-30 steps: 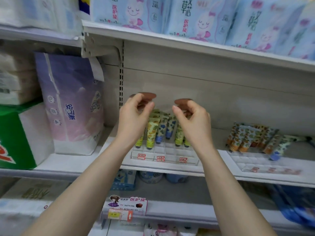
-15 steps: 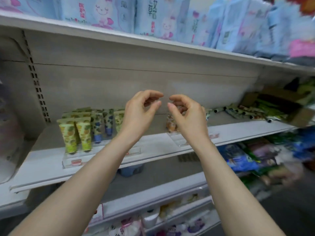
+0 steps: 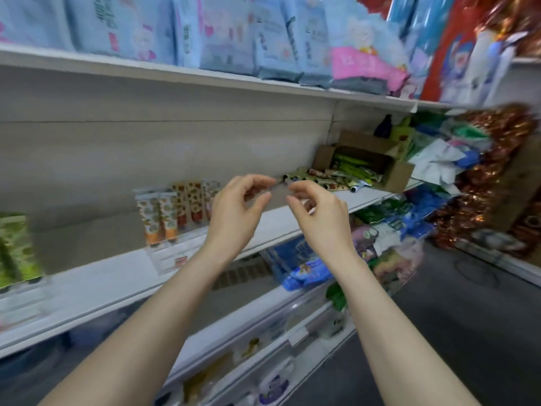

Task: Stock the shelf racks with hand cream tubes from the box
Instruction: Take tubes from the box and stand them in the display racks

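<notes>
**Both hands up and holding nothing, tubes waiting in the box at the far right**

The hand cream tubes point(image 3: 349, 168) lie heaped in an open cardboard box point(image 3: 396, 175) at the right end of the middle shelf point(image 3: 87, 276), against the back panel point(image 3: 146, 142). More have spilled out: a row of loose tubes point(image 3: 322, 180) lies flat on the shelf just beside the box, on its left.

Further left, a clear rack point(image 3: 169, 257) at the shelf's front edge holds standing tubes point(image 3: 164, 215), caps down, in orange and brown prints, several rows deep. At the far left edge stands another clump of green tubes point(image 3: 14, 247), too blurred to make out more.

The person's bare forearms reach up from below. The left hand point(image 3: 234, 212) and the right hand point(image 3: 319, 218) hang in the air in front of the shelf, close together but apart, between the rack and the box. Each has its fingers loosely curled, thumb and forefinger parted, with nothing between them. Neither touches a tube, the rack or the shelf.

On the upper shelf point(image 3: 175, 74) stand pale blue packs point(image 3: 228, 33) in a row, with a pink pack point(image 3: 360, 64) lying at their right end. Below the middle shelf are blue and green packets point(image 3: 304, 265). Off to the right the dark floor point(image 3: 468, 317) runs along the aisle.
</notes>
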The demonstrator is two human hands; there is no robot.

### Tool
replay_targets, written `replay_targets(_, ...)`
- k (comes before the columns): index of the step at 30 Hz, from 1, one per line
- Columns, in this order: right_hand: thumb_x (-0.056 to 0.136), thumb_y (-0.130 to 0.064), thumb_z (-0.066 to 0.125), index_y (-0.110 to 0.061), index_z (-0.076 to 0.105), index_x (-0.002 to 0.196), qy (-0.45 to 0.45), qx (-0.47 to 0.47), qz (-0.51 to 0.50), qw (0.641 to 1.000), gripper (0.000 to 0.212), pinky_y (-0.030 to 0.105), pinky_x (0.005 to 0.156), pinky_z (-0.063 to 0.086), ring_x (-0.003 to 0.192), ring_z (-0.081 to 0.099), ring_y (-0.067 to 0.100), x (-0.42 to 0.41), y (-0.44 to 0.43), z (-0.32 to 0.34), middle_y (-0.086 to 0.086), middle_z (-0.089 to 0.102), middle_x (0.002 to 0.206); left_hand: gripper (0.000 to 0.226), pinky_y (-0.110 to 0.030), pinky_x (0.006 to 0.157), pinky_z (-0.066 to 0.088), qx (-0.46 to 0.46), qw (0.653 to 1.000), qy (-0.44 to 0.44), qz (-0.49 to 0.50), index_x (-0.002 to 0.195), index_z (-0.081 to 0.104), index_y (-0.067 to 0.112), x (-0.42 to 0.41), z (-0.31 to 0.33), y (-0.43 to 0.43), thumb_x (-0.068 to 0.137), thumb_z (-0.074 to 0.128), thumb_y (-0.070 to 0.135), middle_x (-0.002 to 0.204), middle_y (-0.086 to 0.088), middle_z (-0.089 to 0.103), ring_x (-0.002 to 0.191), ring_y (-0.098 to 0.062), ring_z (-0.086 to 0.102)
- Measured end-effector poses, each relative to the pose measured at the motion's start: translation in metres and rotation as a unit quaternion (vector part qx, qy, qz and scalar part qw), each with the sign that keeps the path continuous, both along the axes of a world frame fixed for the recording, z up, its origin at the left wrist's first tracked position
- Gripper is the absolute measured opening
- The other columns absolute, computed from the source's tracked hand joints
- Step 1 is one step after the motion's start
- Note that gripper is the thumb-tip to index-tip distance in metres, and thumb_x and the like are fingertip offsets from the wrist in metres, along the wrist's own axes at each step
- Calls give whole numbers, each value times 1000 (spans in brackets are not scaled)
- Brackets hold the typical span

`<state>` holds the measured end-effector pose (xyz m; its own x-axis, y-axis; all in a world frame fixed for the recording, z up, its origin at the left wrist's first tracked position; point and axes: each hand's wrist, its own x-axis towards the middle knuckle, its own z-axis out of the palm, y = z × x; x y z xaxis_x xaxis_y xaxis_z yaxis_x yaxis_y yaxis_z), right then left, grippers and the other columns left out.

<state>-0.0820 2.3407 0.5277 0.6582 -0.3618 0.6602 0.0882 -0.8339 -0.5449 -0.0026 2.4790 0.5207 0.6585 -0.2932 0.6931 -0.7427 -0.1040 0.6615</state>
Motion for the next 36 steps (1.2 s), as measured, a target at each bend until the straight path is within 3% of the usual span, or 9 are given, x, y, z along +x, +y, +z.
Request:
replay_targets(8, 91, -29, 62, -26, 67, 110, 48, -11, -51, 997, 20, 36, 76, 50, 68, 59, 9, -21, -120, -11, -14, 69, 87, 24, -25, 90, 50, -4, 998, 20, -55, 101, 67, 30, -6, -15, -127, 86, 65, 11, 102, 11, 66, 95, -2, 62)
replay_targets(14, 91, -25, 62, -26, 68, 110, 65, 2, -76, 995, 20, 34, 75, 52, 70, 59, 3, -18, -183, -25, -16, 68, 85, 23, -29, 92, 50, 10, 995, 37, -91, 103, 67, 32, 7, -26, -194, 88, 64, 14, 105, 13, 65, 99, -1, 60)
replay_targets(19, 90, -21, 62, -26, 68, 111, 78, 10, -93, 993, 22, 36, 76, 53, 74, 63, 7, -2, -233, -35, -13, 70, 84, 23, -30, 91, 50, 17, 994, 47, -102, 102, 68, 30, 29, -32, -245, 87, 64, 14, 103, 16, 64, 100, -3, 60)
replay_targets(28, 92, -20, 61, -28, 67, 111, 113, -5, -105, 988, 21, 31, 68, 49, 65, 58, 2, 68, -334, -35, -15, 67, 89, 22, -28, 88, 50, 41, 994, 66, -80, 103, 68, 25, 114, -27, -348, 86, 67, 11, 104, 4, 66, 93, -8, 61)
replay_targets(36, 94, -19, 60, -25, 65, 117, 134, 5, -104, 985, 24, 30, 70, 50, 74, 58, 4, 128, -405, -38, -11, 68, 96, 27, -37, 96, 48, 119, 989, 82, -44, 113, 65, 22, 193, -37, -419, 89, 62, 13, 118, 0, 64, 110, -17, 60)
